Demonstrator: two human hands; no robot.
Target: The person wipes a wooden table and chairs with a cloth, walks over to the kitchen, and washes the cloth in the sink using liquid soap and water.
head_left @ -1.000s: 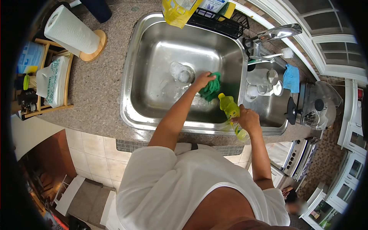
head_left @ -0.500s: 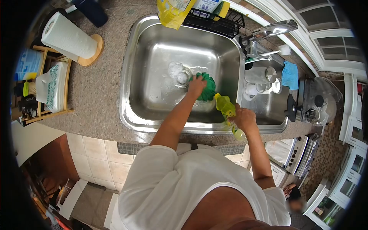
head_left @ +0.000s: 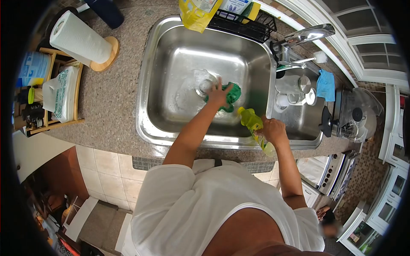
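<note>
Over the large steel sink basin (head_left: 171, 55), my left hand (head_left: 218, 96) has its fingers spread, slightly blurred. A crumpled green cloth (head_left: 232, 94) lies partly beneath and beside it, near the drain (head_left: 204, 87). Whether the palm touches the cloth is hard to tell. My right hand (head_left: 274, 130) is closed around a yellow-green bottle (head_left: 252, 121), which tilts over the front right rim of the sink with its cap toward the cloth.
Glass jars (head_left: 292, 84) and a blue cloth (head_left: 326, 85) are by the smaller basin, below the faucet (head_left: 309, 35). A black caddy (head_left: 239, 27) and yellow pouch (head_left: 196, 13) sit behind. Paper towels (head_left: 81, 38) stand left. Part of another person (head_left: 328, 217) shows lower right.
My left hand has moved left and down and its fingers have spread off the green cloth, which has changed shape. Foam near the drain has thinned. My right hand still holds the bottle.
</note>
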